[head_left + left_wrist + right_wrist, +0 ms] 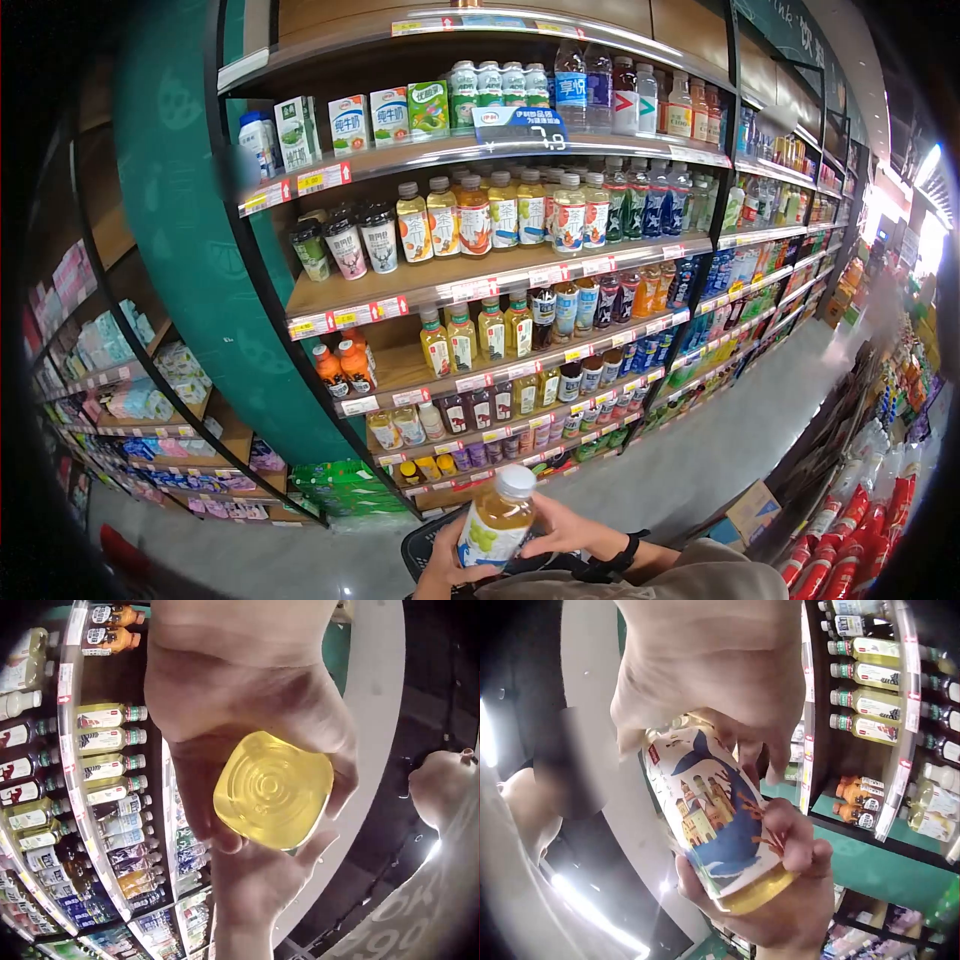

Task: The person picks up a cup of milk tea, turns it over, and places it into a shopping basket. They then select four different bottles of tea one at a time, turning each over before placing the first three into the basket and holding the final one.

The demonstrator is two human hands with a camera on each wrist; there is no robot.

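Note:
A clear plastic bottle of yellow drink (497, 520) with a white cap is held upright, slightly tilted, in front of the body. My left hand (446, 562) grips its lower part, fingers and thumb wrapped round the sides. Seen from the left wrist, the bottle's base (274, 791) faces the camera. My right hand (562, 528), with a black wristband, holds the bottle at its upper part, its fingers partly hidden behind it. The label (716, 806) shows a blue whale and castle-like buildings in the right wrist view; green fruit shows on it from the head.
Shelves of drinks (510, 210) rise ahead, with price strips along their edges. A black basket rim (412, 548) lies beneath my hands. To the left stands a rack of packaged goods (110, 350); at the right are red-wrapped packs (840, 540) and a cardboard box (750, 512).

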